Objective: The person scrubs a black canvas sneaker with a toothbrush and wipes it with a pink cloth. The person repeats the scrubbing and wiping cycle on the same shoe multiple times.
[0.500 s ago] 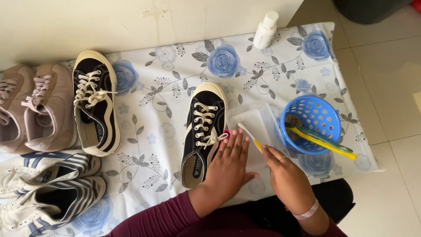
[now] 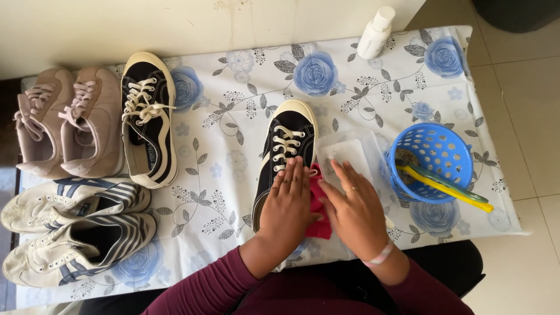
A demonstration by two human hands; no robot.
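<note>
A black canvas sneaker (image 2: 287,146) with white laces and a cream toe lies in the middle of the flowered cloth. My left hand (image 2: 287,207) lies flat across its rear half, fingers together. Beside it my right hand (image 2: 352,213) presses a red cloth (image 2: 318,205) against the sneaker's right side, fingers spread. A clear plastic tray (image 2: 350,153) sits just beyond my right fingertips. Most of the red cloth is hidden under my hands.
A blue perforated basket (image 2: 431,158) holding a yellow and a green brush stands at the right. A white bottle (image 2: 375,32) stands at the back. At the left lie a matching black sneaker (image 2: 148,119), pink shoes (image 2: 61,119) and white striped sneakers (image 2: 76,224).
My right hand has shifted left from the tray toward the sneaker and now rests on the red cloth. My left hand stays on the sneaker.
</note>
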